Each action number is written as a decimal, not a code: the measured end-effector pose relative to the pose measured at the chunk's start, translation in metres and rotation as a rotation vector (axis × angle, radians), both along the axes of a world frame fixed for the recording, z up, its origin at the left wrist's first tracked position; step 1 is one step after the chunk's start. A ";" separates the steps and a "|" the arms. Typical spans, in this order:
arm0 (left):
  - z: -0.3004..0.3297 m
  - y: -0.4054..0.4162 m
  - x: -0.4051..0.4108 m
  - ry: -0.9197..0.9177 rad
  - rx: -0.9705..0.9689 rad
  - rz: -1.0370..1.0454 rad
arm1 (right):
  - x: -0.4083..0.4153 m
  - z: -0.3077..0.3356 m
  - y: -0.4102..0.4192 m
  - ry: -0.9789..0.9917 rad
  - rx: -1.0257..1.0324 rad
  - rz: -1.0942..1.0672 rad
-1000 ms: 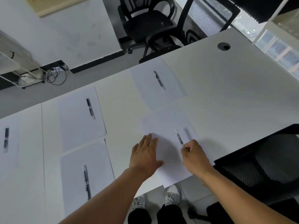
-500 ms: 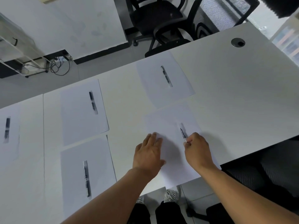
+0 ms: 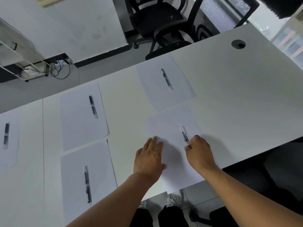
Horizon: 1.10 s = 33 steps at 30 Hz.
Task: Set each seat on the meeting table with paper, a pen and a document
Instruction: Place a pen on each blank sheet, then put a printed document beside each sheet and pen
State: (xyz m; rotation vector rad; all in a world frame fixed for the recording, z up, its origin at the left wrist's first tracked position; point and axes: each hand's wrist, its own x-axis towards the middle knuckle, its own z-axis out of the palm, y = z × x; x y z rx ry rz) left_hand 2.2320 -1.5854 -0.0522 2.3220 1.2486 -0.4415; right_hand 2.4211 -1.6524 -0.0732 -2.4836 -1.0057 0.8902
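You are pinching the pen [image 3: 184, 135] by its near end with your right hand [image 3: 199, 152], its long axis running toward eleven o'clock across the sheet [image 3: 173, 128], while your left hand [image 3: 148, 158] is pressing flat at nine o'clock.

Five white paper sheets lie flat on the long white meeting table [image 3: 229, 99], each carrying a slim dark pen. The nearest white sheet [image 3: 172, 128] lies askew at the table's near edge, one corner overhanging it; on it sits a clear-barrelled dark pen [image 3: 184, 135], pointing away across the table. Another sheet [image 3: 165, 84] lies just beyond it, touching, its pen [image 3: 166, 79] lengthwise at the middle.
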 end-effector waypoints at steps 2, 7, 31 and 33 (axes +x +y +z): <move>0.001 0.000 0.001 0.009 0.001 -0.002 | -0.001 -0.003 0.001 -0.030 -0.013 0.013; 0.002 -0.003 0.003 0.022 0.006 -0.001 | 0.000 -0.003 0.004 -0.052 -0.077 0.035; 0.188 0.034 -0.148 -0.023 0.432 0.398 | -0.101 0.176 0.092 -0.205 0.160 0.568; 0.218 0.029 -0.176 -0.022 0.485 0.460 | -0.126 0.198 0.099 -0.251 0.224 0.637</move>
